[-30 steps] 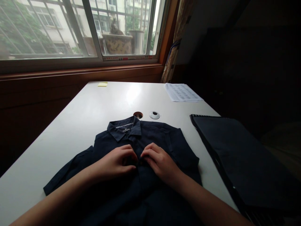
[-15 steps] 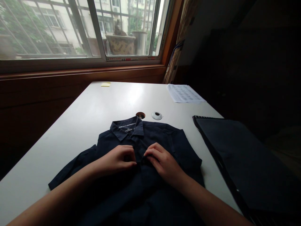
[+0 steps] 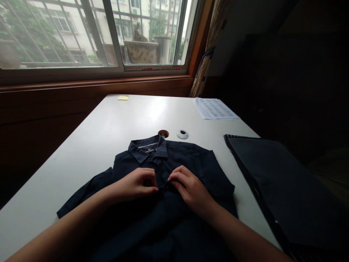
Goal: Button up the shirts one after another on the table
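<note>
A dark navy collared shirt point(image 3: 180, 153) lies spread front side up on the white table, its collar pointing away from me. My left hand point(image 3: 143, 183) is closed at the front placket, thumb and fingers pinching the cloth. Just to its right, my right hand point(image 3: 187, 183) pinches the other side of the placket, where a fold of cloth lifts between thumb and fingertips. Any button between the hands is too dark to make out. Both forearms rest over the lower part of the shirt.
The white table point(image 3: 89, 142) has a round cable hole point(image 3: 163, 134) and a white ring cover point(image 3: 182, 134) beyond the collar. Printed papers point(image 3: 215, 109) lie at the far right, a yellow sticky note point(image 3: 123, 97) at the far left. A black flat case point(image 3: 272, 174) covers the right edge.
The view shifts very slightly. Both hands keep their places on the placket, and the fold at my right fingertips moves a little.
</note>
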A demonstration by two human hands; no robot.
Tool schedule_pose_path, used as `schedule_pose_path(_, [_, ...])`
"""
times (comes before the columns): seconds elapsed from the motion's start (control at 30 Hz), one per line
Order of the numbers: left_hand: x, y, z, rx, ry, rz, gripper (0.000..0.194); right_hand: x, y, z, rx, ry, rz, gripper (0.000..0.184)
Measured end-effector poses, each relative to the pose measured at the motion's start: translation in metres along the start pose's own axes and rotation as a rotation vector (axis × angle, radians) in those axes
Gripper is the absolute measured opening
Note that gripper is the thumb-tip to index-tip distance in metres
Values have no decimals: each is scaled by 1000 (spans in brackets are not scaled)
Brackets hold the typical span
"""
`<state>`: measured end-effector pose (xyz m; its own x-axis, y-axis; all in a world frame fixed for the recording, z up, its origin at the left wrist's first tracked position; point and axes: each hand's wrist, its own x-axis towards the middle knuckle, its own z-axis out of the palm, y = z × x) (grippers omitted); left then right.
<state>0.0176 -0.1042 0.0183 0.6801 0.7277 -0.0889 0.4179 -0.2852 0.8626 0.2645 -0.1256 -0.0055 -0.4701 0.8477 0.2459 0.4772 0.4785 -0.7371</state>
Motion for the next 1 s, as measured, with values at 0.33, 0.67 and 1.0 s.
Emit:
schedule_pose_path(0.33, [-1, -1, 0, -10, -10, -5, 13, -1, -1, 0, 23, 19, 14, 19])
schedule_pose_path(0.67, [-1, 1, -1, -27, -16, -24, 16, 0, -3, -1, 67, 27, 39, 19])
schedule_pose_path(1.0, [-1, 1, -1, -34, -8, -27, 19, -1, -3, -2, 21, 41, -14, 18])
